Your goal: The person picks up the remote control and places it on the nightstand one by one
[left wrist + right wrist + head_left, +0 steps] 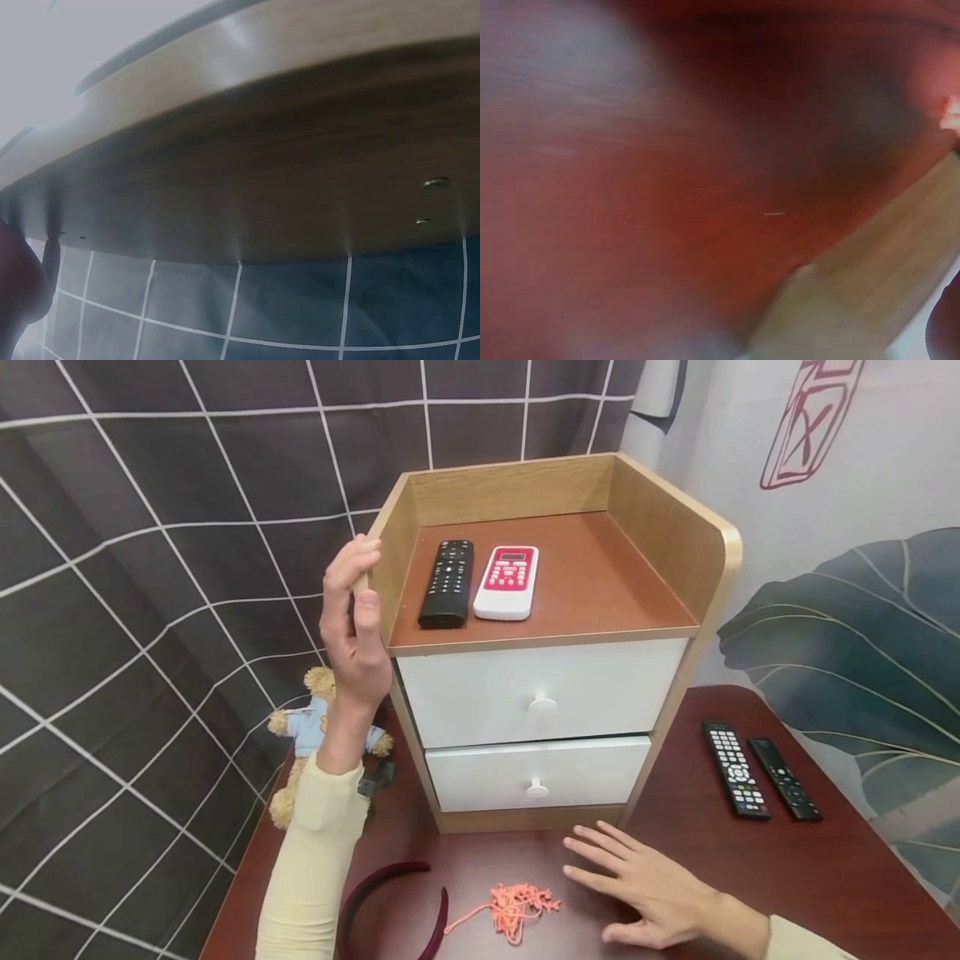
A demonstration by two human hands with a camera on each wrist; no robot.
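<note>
At the left of centre in the head view, your left hand grips the upper front corner of the cabinet, fingers bent over its left side panel and thumb below them, perhaps to steady it. Low and right of centre, your right hand holds nothing, its fingers spread towards the cabinet's base; whether it rests on the tabletop you can't tell (the right-wrist view is badly blurred). Just beside those fingers, at bottom centre, lies a loose coral cord, with a dark red headband to its left. The cabinet's raised rim guards the back and sides of its top, probably so that the black remote and the red-and-white remote stay put, but its front has no such wall. Behind your left forearm, a teddy bear sits near the dark gridded curtain, so sideways room there looks tight. You have more on the right, between the cabinet and two further remotes, which lie near the table's slanting right edge.
</note>
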